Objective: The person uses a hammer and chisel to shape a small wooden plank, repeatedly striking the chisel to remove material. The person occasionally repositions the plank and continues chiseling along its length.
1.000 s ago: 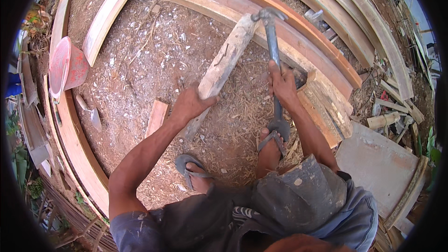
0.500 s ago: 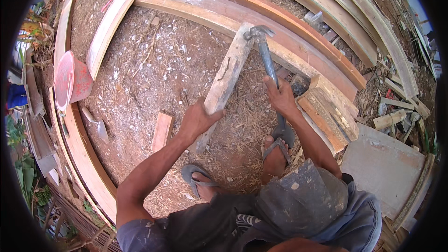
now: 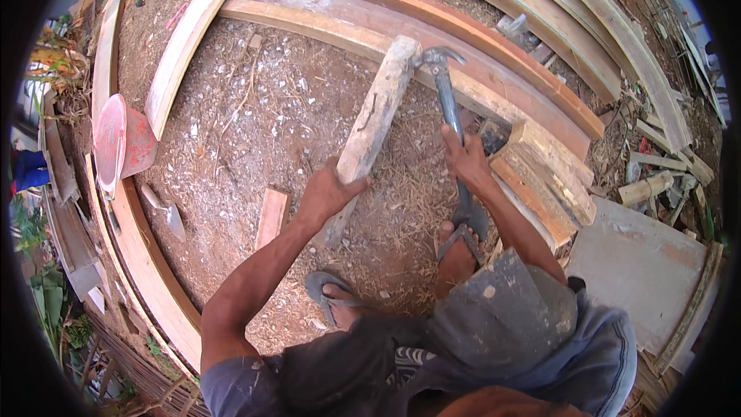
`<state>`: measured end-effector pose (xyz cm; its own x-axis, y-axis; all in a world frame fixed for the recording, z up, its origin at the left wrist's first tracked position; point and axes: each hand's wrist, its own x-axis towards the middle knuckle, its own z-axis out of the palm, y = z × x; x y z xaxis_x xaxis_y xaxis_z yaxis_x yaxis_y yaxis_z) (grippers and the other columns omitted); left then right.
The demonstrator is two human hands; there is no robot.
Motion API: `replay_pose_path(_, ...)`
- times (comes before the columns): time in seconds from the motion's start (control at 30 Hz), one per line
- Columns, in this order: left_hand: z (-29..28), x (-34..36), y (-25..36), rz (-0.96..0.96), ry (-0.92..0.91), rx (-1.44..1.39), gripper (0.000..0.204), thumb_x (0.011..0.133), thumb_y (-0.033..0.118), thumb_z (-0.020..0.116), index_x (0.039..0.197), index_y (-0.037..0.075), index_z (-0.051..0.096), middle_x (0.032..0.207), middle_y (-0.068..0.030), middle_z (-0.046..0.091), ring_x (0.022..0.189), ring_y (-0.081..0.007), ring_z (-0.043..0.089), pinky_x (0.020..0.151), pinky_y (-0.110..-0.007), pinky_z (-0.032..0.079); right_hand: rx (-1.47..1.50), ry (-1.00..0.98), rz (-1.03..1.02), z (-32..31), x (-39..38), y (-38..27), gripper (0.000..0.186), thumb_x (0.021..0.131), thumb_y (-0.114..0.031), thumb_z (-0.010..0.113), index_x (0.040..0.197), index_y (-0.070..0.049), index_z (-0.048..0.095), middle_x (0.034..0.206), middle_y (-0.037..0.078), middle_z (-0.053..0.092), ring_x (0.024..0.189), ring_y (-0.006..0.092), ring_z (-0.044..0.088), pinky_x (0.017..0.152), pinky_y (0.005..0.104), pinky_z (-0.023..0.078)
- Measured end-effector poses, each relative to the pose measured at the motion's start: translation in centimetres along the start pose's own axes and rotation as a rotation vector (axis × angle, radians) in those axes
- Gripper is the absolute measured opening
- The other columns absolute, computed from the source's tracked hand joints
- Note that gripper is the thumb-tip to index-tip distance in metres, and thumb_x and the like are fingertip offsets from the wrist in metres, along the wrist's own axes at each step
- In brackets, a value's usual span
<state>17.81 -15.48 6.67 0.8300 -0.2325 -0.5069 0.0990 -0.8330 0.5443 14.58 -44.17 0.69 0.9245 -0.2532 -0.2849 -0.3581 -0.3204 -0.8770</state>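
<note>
My left hand (image 3: 328, 194) is wrapped round the lower middle of a short, weathered length of timber (image 3: 380, 104), tilted with its far end raised. A bent, dark nail (image 3: 369, 112) shows along its upper face. In my right hand (image 3: 469, 161) is a claw hammer (image 3: 444, 93), gripped by its dark handle. The hammer head is close beside the timber's far end; whether they touch I cannot tell. Below my left hand, a small cut block (image 3: 272, 218) lies on the ground.
Long boards (image 3: 324, 27) lie across the far side. Stacked timber offcuts (image 3: 540, 174) stand right of my right hand, near a grey panel (image 3: 637, 262). On the left are a red bucket (image 3: 139, 143), a trowel (image 3: 171, 215) and a plank (image 3: 158, 262). My sandalled feet are below.
The timber has rolled slightly in my left hand, showing more of its far end. The hammer head has shifted a little to the right. Both grips are the same.
</note>
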Motion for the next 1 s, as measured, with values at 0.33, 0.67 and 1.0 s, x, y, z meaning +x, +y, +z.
replay_pose_path(0.33, 1.4, -1.3, -2.2, 0.007, 0.081, -0.007, 0.075, 0.078, 0.049, 0.077, 0.124, -0.006, 0.057, 0.102, -0.0322, 0.069, 0.098, -0.0410, 0.069, 0.089, -0.046, 0.052, 1.070, 0.208, -0.708, -3.3, -2.4, -11.1, 0.052, 0.100, -0.053, 0.053, 0.087, -0.002, 0.057, 0.062, 0.003, 0.054, 0.054, 0.0140, 0.056, 0.049, 0.0308, 0.046)
replay_pose_path(0.67, 2.2, -2.1, -2.1, 0.041, 0.045, -0.163, 0.074, 0.078, 0.049, 0.077, 0.127, -0.003, 0.057, 0.105, -0.0303, 0.068, 0.101, -0.0403, 0.068, 0.090, -0.045, 0.052, 0.272, -0.034, 0.132, -1.0, -3.4, -1.8, 0.051, 0.101, -0.056, 0.051, 0.077, -0.011, 0.048, 0.057, -0.001, 0.047, 0.042, 0.0090, 0.044, 0.039, 0.0262, 0.037)
replay_pose_path(1.0, 3.8, -7.9, -2.8, 0.088, 0.251, 0.037, 0.056, 0.079, 0.013, 0.071, 0.124, -0.005, 0.043, 0.137, -0.0298, 0.042, 0.108, -0.0504, 0.058, 0.093, -0.055, 0.050, 0.381, -0.136, 0.192, -5.1, -8.3, -1.0, 0.032, 0.101, -0.036, 0.059, 0.109, -0.005, 0.054, 0.068, 0.001, 0.054, 0.045, 0.0087, 0.050, 0.037, 0.0249, 0.041)
